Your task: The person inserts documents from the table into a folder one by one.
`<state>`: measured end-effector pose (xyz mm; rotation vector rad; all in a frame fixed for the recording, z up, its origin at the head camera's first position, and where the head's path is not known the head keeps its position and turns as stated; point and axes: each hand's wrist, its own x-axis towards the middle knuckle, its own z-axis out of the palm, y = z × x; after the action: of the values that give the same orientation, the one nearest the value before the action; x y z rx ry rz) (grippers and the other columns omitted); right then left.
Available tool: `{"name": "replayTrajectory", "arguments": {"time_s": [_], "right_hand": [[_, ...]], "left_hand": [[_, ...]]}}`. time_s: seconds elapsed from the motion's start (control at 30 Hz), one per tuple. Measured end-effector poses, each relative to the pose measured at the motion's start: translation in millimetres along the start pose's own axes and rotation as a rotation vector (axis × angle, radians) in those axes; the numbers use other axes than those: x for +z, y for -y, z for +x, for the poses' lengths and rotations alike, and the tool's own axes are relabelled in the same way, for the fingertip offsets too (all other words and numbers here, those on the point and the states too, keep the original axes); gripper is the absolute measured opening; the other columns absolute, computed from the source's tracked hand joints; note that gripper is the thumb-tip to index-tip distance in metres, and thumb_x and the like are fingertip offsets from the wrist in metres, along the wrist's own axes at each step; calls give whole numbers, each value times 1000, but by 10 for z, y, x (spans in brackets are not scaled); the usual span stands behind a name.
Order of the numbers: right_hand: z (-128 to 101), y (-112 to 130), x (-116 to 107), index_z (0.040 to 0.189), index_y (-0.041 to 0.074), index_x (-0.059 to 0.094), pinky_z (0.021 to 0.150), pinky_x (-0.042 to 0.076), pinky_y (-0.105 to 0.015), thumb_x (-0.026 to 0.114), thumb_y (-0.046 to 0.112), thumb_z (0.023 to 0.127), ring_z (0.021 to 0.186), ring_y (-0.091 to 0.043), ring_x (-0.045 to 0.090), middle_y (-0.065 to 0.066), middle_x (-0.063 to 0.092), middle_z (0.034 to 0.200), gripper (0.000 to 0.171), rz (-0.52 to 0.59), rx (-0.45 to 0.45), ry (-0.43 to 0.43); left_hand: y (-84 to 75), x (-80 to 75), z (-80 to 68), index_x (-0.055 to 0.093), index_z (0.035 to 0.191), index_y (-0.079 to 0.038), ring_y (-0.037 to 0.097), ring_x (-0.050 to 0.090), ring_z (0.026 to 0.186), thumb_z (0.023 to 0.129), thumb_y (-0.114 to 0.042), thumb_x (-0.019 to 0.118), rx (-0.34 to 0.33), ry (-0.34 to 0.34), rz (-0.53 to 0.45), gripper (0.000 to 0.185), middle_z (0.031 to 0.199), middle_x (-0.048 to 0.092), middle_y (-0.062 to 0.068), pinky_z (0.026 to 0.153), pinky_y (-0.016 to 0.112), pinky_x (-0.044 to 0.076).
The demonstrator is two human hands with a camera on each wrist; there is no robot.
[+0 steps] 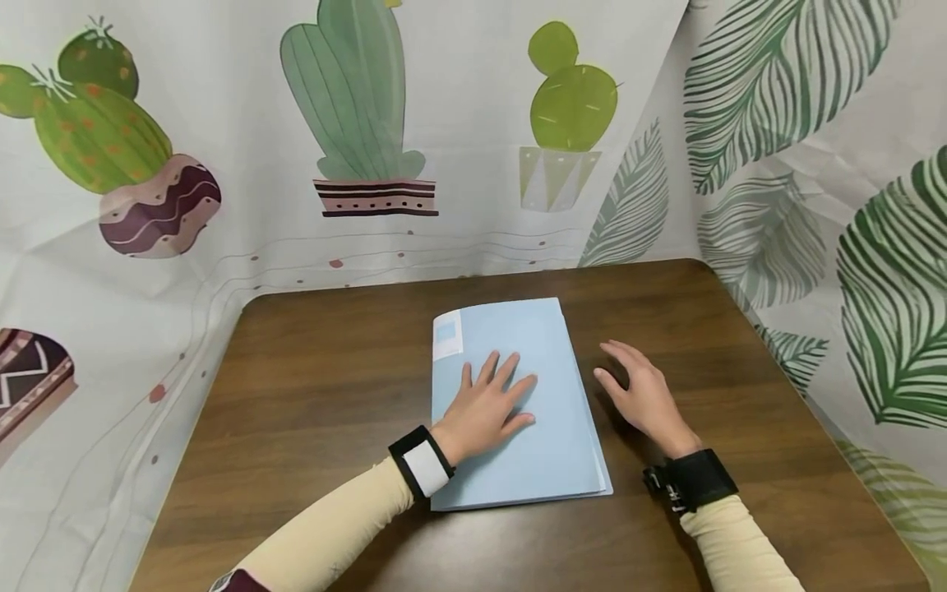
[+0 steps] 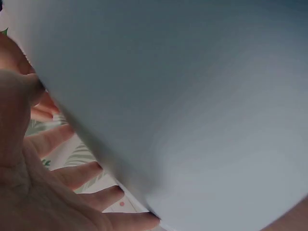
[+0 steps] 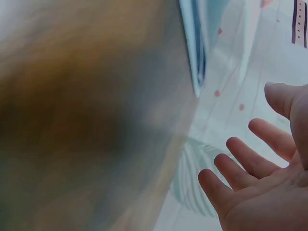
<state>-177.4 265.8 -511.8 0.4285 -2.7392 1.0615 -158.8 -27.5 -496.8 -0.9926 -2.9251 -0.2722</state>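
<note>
A light blue folder point(image 1: 551, 444) lies closed on the wooden table, a white label point(image 1: 447, 334) at its upper left corner. Spread flat on its cover is my left hand point(image 1: 484, 407), the fingers straight and apart; in the left wrist view its fingertips point(image 2: 139, 220) meet the pale cover. To the right of the folder, my right hand point(image 1: 647, 399) hovers close over the table with relaxed fingers and holds nothing. The right wrist view shows that hand's loosely bent fingers point(image 3: 240, 163) and, beyond them, the folder's edge point(image 3: 195, 53).
The brown wooden table point(image 1: 318, 395) has rounded far corners. Behind and beside it hangs a white cloth point(image 1: 473, 107) printed with cacti and leaves. A black band point(image 1: 703, 481) with a small device sits on the right wrist, another black band point(image 1: 422, 462) on the left.
</note>
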Motion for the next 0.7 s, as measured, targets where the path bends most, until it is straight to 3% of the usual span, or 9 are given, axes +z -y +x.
{"name": "replayTrajectory", "arguments": {"time_s": [0.13,0.37,0.7], "right_hand": [[126,131,30,149,0,49,107,39,-62,66,16,102,139,-46,44,-26,45,152,53,6,-17,-3],[388,393,136,151,2,47,108,39,-62,67,19,101,141,-45,43,-26,42,154,56,11,-64,5],[754,606,481,152,9,48,110,37,-59,64,28,104,145,-40,38,-20,40,158,55,5,-19,11]], "left_hand": [[-25,0,15,51,151,-23,46,34,147,102,-55,55,-13,47,41,59,162,37,15,104,75,34],[-83,-17,27,56,146,-23,46,40,144,99,-55,60,-19,68,104,57,158,43,15,101,74,38],[-121,15,40,55,147,-26,43,37,146,100,-58,58,-51,125,135,58,160,42,13,104,74,36]]}}
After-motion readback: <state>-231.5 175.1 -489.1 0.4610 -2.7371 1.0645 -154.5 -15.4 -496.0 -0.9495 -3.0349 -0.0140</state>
